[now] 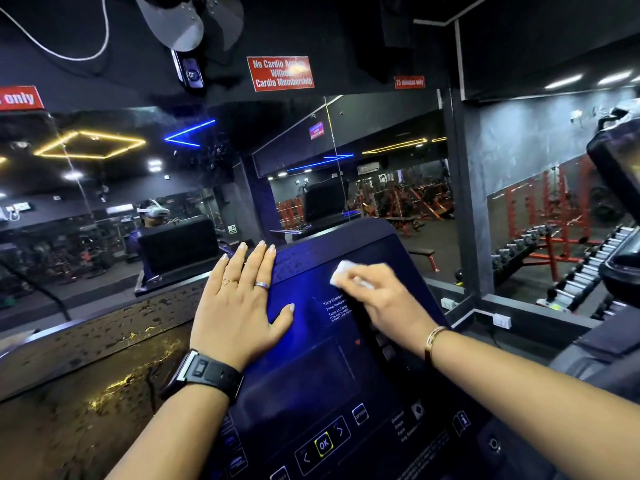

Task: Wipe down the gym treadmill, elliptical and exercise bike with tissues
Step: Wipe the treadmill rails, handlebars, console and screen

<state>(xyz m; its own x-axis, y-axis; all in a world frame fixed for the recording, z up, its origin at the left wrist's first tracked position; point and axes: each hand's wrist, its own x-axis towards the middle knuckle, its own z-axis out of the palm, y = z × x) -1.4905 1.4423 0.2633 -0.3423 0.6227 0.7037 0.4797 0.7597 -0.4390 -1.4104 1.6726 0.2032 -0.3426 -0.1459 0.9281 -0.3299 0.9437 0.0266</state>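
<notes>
Two hands are on the dark console [304, 382] of a gym machine. The left hand [239, 306] lies flat on the console's top left edge. Its fingers [258, 263] are straight and spread, and they hold nothing. A black watch [204, 374] is on that wrist. The right hand [384, 303] has its fingers curled round a white tissue [341, 271]. It presses the tissue on the upper part of the console, just above some small white words. A thin gold bracelet [433, 342] is on that wrist. Low on the console is a yellow OK button [323, 444]. Behind the console is a big mirror [104, 202], and a red sign [280, 73] hangs above it.
</notes>
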